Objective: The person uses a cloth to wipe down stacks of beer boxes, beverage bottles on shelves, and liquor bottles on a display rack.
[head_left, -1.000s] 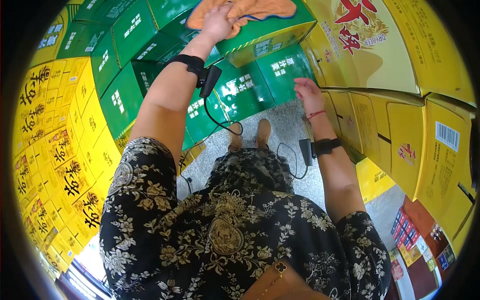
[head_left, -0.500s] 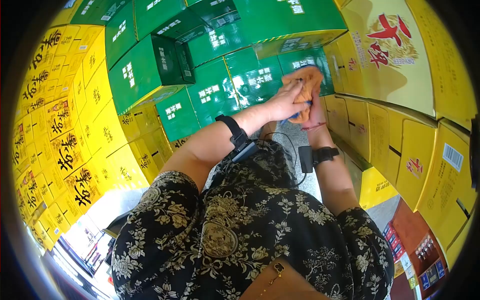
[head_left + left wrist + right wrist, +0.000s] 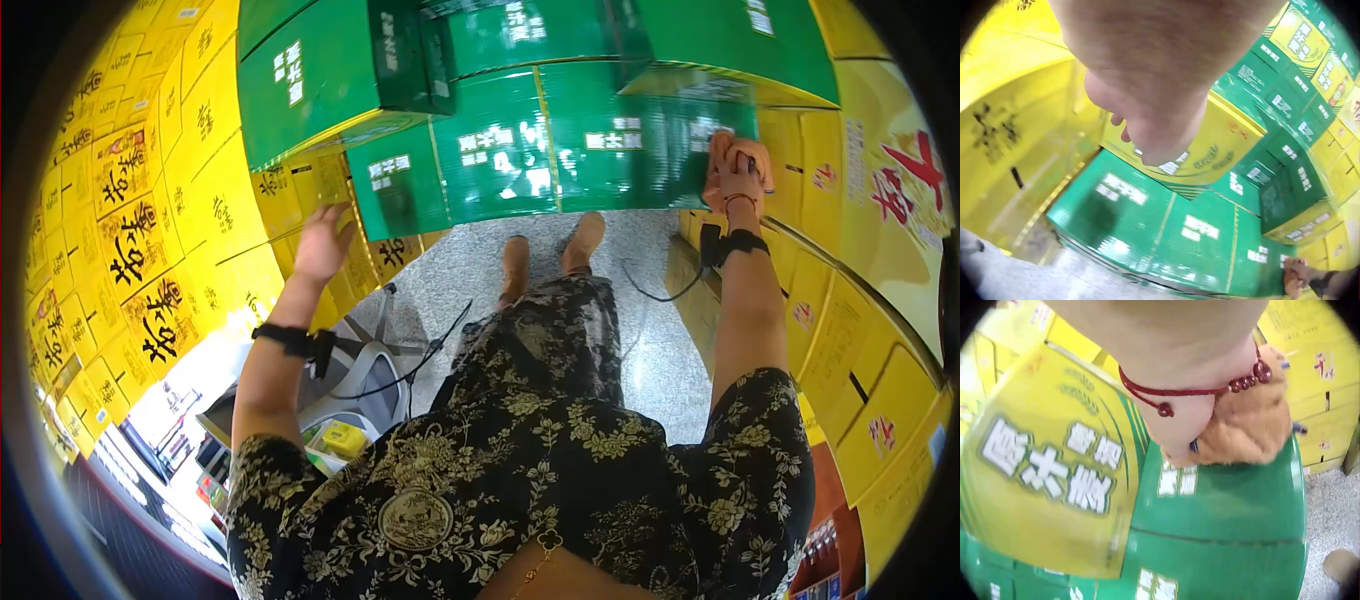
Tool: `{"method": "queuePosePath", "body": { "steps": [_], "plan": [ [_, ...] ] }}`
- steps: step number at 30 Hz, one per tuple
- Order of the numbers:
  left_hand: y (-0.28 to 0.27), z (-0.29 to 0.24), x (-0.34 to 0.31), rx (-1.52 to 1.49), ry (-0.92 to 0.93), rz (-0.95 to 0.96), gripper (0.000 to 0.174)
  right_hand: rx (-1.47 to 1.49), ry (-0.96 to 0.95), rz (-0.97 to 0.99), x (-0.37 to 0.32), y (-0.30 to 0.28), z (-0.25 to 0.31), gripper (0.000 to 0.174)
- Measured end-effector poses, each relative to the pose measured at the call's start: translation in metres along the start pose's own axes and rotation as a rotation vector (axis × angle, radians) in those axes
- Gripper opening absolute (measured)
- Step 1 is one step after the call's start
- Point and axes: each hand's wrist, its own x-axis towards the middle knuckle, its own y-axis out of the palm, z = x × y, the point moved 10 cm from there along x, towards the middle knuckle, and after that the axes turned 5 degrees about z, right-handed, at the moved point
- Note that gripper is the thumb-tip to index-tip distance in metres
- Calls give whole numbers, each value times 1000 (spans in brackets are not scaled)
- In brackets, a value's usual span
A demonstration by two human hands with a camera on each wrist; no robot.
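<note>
In the head view my right hand point(image 3: 741, 184) grips an orange cloth point(image 3: 716, 160) on top of the rightmost box of a low row of green cartons point(image 3: 500, 175). The right wrist view has the bunched cloth point(image 3: 1249, 428) lying on that green carton top point(image 3: 1222, 500), beside a carton's upright yellow side panel point(image 3: 1029, 506). My left hand point(image 3: 322, 246) hangs in the air at the left end of the row, fingers loosely bent and holding nothing. From the left wrist that hand point(image 3: 1154, 106) overlaps the yellow side of a stacked carton point(image 3: 1222, 140).
Stacks of yellow cartons point(image 3: 130, 240) rise on the left, and more yellow cartons point(image 3: 860, 370) stand along the right. Green cartons point(image 3: 310, 80) project above the low row at both sides. A grey chair point(image 3: 375, 375) sits behind my left arm on the speckled floor point(image 3: 650, 290).
The orange cloth has passed from my left hand to my right, then moved rightward onto the green carton. My left hand has swung out to the left, and the view has shifted.
</note>
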Motion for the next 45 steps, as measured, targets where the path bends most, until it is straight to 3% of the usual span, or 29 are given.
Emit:
{"method": "queuePosePath", "body": {
  "steps": [2, 4, 6, 7, 8, 10, 16, 18, 20, 21, 24, 26, 27, 28, 29, 30, 31, 32, 33, 34, 37, 39, 40, 41, 42, 44, 45],
  "plan": [
    [-10, 57, -32, 82, -21, -21, 34, -170, -15, 88, -7, 49, 38, 62],
    [-14, 95, -59, 238, 31, -98, 33, -455, -63, -407, -15, 66, 73, 60],
    [-13, 88, -71, 313, 110, -69, 33, -365, -46, -215, -72, 85, 140, 62],
    [-8, 80, -74, 389, 192, -43, 32, -565, -131, -295, -96, 105, 176, 61],
    [-4, 81, -73, 385, 190, -46, 32, -333, -162, -162, -120, 129, 200, 62],
    [-4, 82, -68, 364, 180, -152, 32, -334, -235, -246, -167, 162, 256, 56],
    [-7, 77, -64, 382, 115, -259, 27, -221, -727, 73, -282, 288, 409, 30],
    [-11, 74, -63, 352, 107, -272, 26, -298, -932, 262, -316, 333, 446, 29],
    [-11, 75, -63, 351, 119, -287, 25, -264, -1121, 162, -344, 354, 473, 28],
    [-11, 76, -64, 343, 121, -294, 25, -438, -1215, 242, -356, 369, 476, 29],
    [-13, 76, -65, 316, 140, -300, 24, -306, -1336, 148, -347, 339, 454, 28],
    [-16, 74, -65, 288, 163, -313, 25, -186, -1189, -57, -303, 294, 416, 26],
    [-16, 74, -65, 284, 159, -306, 25, -101, -1118, -58, -271, 277, 385, 26],
    [-17, 74, -66, 282, 157, -299, 25, -216, -1032, -342, -251, 232, 355, 28],
    [-18, 73, -66, 278, 173, -300, 25, -199, -959, -360, -227, 198, 321, 32],
    [-18, 72, -67, 273, 168, -303, 25, -304, -868, -465, -201, 174, 281, 40],
    [-19, 72, -67, 269, 163, -306, 26, -388, -611, -332, -169, 156, 239, 48],
    [-19, 71, -68, 267, 179, -309, 26, -351, -464, -322, -128, 151, 188, 57],
    [-19, 70, -68, 257, 176, -314, 26, -311, -58, -258, -104, 137, 133, 63],
    [-20, 71, -68, 248, 172, -316, 26, -308, -47, -265, -107, 125, 134, 63],
    [-19, 71, -68, 246, 172, -318, 26, -14, 318, -251, -124, 114, 121, 70],
    [-17, 71, -70, 248, 183, -316, 27, 19, 257, -221, -148, 142, 174, 71],
    [-18, 72, -68, 254, 186, -322, 28, -287, 220, -195, -170, 160, 214, 67],
    [-17, 70, -69, 256, 202, -323, 28, -314, 38, -259, -177, 196, 241, 64],
    [-17, 70, -69, 262, 202, -329, 28, -120, -274, -542, -174, 258, 259, 50],
    [-16, 67, -69, 269, 225, -338, 28, -291, -388, -259, -255, 258, 352, 34],
    [-16, 67, -69, 278, 220, -334, 28, 60, -578, -121, -261, 319, 369, 32]
  ]
}}
